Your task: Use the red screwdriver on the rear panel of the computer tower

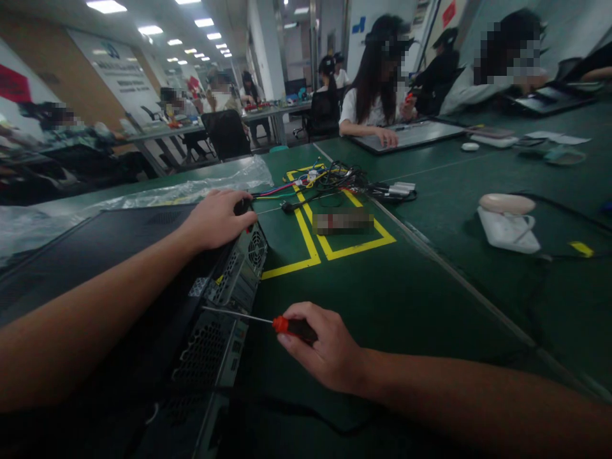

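Note:
A black computer case [143, 255] lies on its side at the left, its metal back panel facing right. My left hand [217, 220] rests on the far back corner of the case, its fingers curled over the edge; what the fingertips may hold is hidden. In my right hand [325, 347] is a screwdriver [282, 324] with a red and black handle, gripped between thumb and fingers. The long thin shaft points left, and its tip meets the rear edge of the case near the vent holes.
Bundled cables [335, 177] lie beyond the case near yellow tape [354, 250] and a blurred box [342, 222]. Clear plastic wrap [191, 185] covers the far left edge. A white device [509, 226] stands at the right. Several people sit beyond, one at a flat panel [421, 134].

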